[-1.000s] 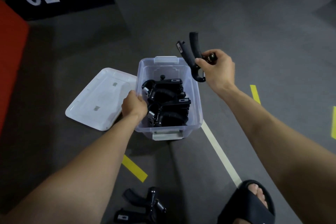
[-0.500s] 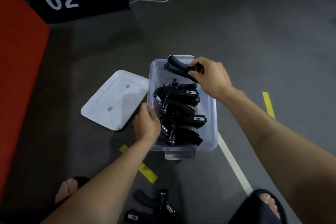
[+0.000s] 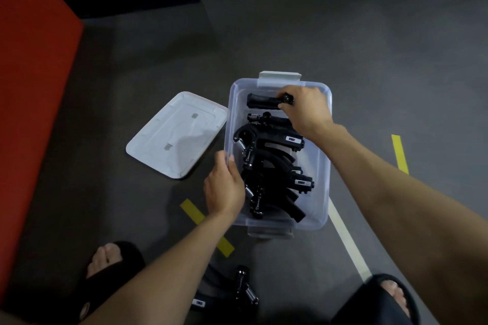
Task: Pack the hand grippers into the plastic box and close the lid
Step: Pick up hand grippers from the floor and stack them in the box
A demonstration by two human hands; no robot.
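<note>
Moved: the right hand [image 3: 307, 111] had come down from above the rim into the far end of the plastic box [image 3: 323, 166], pinching a hand gripper [image 3: 264, 101] there.
Left hand [image 3: 224, 187]: clasped the box's near-left wall.
Around: lid [image 3: 174, 134] lay on the floor left of the box; one spare gripper [image 3: 237, 293] between the sandals [image 3: 385, 301].
Contents: stacked grippers [image 3: 272, 163] filled the box.

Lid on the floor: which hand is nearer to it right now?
Left. The left hand grips the box's left wall, beside the lid without touching it. The right hand is farther, at the box's far end, holding a hand gripper.
</note>
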